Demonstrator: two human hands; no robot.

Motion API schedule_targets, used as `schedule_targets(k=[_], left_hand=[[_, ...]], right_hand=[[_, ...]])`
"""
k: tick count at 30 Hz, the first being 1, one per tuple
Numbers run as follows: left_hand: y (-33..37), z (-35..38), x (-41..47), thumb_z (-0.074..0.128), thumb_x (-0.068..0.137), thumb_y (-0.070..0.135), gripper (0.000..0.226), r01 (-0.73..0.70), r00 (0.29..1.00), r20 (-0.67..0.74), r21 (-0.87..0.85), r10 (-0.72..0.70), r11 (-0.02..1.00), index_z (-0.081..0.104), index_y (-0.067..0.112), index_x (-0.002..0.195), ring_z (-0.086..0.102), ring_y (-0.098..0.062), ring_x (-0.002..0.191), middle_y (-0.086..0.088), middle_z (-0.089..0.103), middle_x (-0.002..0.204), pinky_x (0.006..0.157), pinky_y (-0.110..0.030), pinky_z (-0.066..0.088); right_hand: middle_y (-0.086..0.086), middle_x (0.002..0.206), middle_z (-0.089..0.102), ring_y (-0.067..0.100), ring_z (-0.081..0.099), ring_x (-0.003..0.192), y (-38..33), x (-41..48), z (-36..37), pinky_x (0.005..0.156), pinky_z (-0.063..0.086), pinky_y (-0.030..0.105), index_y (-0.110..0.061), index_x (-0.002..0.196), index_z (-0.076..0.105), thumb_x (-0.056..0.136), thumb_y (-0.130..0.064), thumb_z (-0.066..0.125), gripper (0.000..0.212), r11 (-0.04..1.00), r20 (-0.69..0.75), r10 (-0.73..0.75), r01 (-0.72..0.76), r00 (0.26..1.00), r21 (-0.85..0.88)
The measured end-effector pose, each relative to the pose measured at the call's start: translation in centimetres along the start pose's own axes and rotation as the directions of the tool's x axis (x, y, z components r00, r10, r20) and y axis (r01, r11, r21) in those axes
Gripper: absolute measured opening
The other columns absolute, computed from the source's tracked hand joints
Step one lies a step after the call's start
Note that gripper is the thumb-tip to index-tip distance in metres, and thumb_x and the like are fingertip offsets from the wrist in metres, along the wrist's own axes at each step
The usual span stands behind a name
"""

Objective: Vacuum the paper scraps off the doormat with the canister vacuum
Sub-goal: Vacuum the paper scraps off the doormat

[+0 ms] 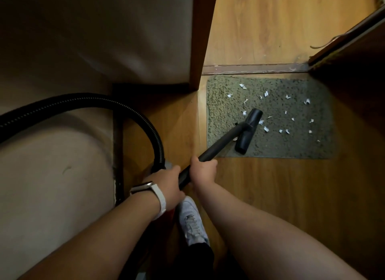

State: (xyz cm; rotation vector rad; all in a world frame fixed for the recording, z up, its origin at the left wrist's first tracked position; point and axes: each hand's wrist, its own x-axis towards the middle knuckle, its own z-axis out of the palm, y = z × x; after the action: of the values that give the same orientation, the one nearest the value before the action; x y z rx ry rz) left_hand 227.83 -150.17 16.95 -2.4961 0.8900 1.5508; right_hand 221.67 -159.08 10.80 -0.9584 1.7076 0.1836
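Clamping the black tubular vacuum wand (220, 143), left hand (166, 183) and right hand (203, 169) are sweeping the grey-green shaggy doormat (270, 148), next probably pushing rightward over torn white paper scraps (266, 129).

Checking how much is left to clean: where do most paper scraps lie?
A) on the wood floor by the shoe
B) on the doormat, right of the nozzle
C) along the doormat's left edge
B: the paper scraps dot the doormat mostly right of the nozzle.
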Motion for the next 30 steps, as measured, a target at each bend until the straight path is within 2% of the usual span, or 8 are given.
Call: schedule_targets(k=[2,7,11,14,19,24,28,30], left_hand=[[-0.4,-0.2,-0.3,0.064,0.075,0.039,0.031,-0.004,1.000,0.028,-0.013,0.004,1.000,0.046,0.029,0.098,0.061,-0.020,0.078,0.002,0.060,0.091,0.070,-0.038,0.057],[0.2,-1.4,-0.1,0.066,0.071,0.033,0.028,0.019,1.000,0.016,-0.157,-0.016,0.987,0.054,0.028,0.096,0.064,-0.018,0.073,0.003,0.065,0.084,0.069,-0.038,0.058],[1.8,-1.7,0.3,0.066,0.073,0.030,0.027,0.043,0.999,0.000,-0.265,-0.044,0.963,0.053,0.029,0.097,0.064,-0.015,0.070,0.005,0.066,0.082,0.064,-0.032,0.056],[2.8,-1.8,0.8,0.067,0.072,0.028,0.023,0.059,0.998,-0.015,-0.330,-0.068,0.942,0.054,0.030,0.092,0.063,-0.013,0.066,0.006,0.066,0.078,0.058,-0.028,0.052],[4.1,-2.4,1.7,0.067,0.072,0.027,0.023,0.075,0.997,0.008,-0.369,-0.078,0.926,0.057,0.030,0.092,0.064,-0.015,0.065,0.004,0.066,0.077,0.059,-0.031,0.055],[4.4,-3.4,2.5,0.067,0.067,0.031,0.028,0.091,0.995,0.069,-0.365,-0.071,0.927,0.058,0.033,0.093,0.067,-0.016,0.061,0.004,0.069,0.075,0.063,-0.035,0.059],[4.7,-4.2,2.8,0.068,0.068,0.029,0.027,0.088,0.994,0.089,-0.357,-0.060,0.930,0.059,0.032,0.093,0.067,-0.016,0.061,0.005,0.069,0.077,0.065,-0.035,0.059],[4.6,-4.3,2.9,0.068,0.068,0.028,0.029,0.092,0.994,0.094,-0.361,-0.062,0.928,0.058,0.034,0.095,0.067,-0.017,0.063,0.005,0.069,0.081,0.067,-0.037,0.060]], right_hand=[[0.002,0.084,0.051,0.024,0.059,0.078,-0.2,-0.3,0.1,0.082,0.059,0.046,-0.008,0.120,0.040,0.093,-0.022,0.058,0.035,0.999,0.009,-0.007,0.007,1.000,-0.050],[0.005,0.094,0.056,0.024,0.057,0.083,-1.6,0.0,-0.2,0.073,0.046,0.033,-0.007,0.119,0.043,0.091,-0.023,0.059,0.035,0.993,0.004,-0.059,0.059,0.998,-0.098],[0.008,0.100,0.063,0.026,0.064,0.088,-3.0,0.7,-0.9,0.076,0.053,0.034,-0.009,0.114,0.048,0.087,-0.025,0.063,0.035,0.992,-0.011,-0.093,0.092,0.996,-0.089],[0.006,0.095,0.063,0.020,0.064,0.080,-3.4,1.6,-1.5,0.074,0.054,0.034,-0.011,0.109,0.050,0.086,-0.023,0.065,0.030,0.996,0.016,-0.084,0.084,0.996,-0.003],[0.002,0.091,0.062,0.014,0.061,0.075,-3.5,2.6,-2.3,0.068,0.052,0.031,-0.013,0.112,0.051,0.087,-0.022,0.068,0.032,0.984,0.034,-0.040,0.034,0.999,0.176],[-0.003,0.088,0.057,0.009,0.056,0.074,-3.8,3.0,-2.3,0.073,0.046,0.031,-0.016,0.115,0.049,0.087,-0.022,0.068,0.034,0.950,-0.014,0.028,-0.022,1.000,0.311],[-0.002,0.092,0.058,0.013,0.059,0.078,-4.1,2.7,-2.3,0.071,0.049,0.032,-0.024,0.111,0.045,0.088,-0.025,0.068,0.033,0.925,0.000,0.070,-0.065,0.998,0.375],[0.000,0.094,0.059,0.014,0.059,0.080,-4.2,2.7,-2.2,0.065,0.048,0.030,-0.025,0.112,0.046,0.089,-0.027,0.068,0.032,0.921,0.014,0.077,-0.076,0.997,0.383]])
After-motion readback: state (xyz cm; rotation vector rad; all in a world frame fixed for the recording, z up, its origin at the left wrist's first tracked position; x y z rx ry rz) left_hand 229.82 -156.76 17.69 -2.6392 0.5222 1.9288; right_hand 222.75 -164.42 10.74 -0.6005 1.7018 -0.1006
